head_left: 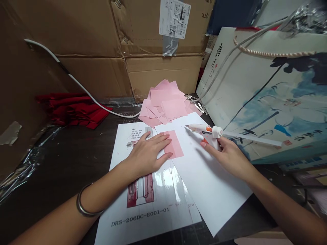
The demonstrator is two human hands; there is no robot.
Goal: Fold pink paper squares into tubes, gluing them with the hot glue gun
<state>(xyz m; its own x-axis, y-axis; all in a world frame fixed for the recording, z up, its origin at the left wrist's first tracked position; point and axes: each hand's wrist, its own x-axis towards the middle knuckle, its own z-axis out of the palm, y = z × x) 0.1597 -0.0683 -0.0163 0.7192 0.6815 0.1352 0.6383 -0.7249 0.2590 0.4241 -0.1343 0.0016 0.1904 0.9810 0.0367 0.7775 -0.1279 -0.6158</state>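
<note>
My left hand (148,153) lies flat with its fingers spread, fingertips on the left part of a pink paper square (176,144). That square rests on white sheets. My right hand (230,154) is wrapped round a white and orange glue gun (208,132), whose nozzle points left above the blank white sheet (212,180), to the right of the pink square. A printed sheet (143,224) with a picture and lettering lies under my left hand. Behind both hands is a loose pile of pink paper squares (168,102).
Folded red pieces (74,109) lie at the back left. Cardboard (163,73) walls the back. A painted paper bag (263,92) stands at the right. A white cable (97,102) runs over the dark table (61,163).
</note>
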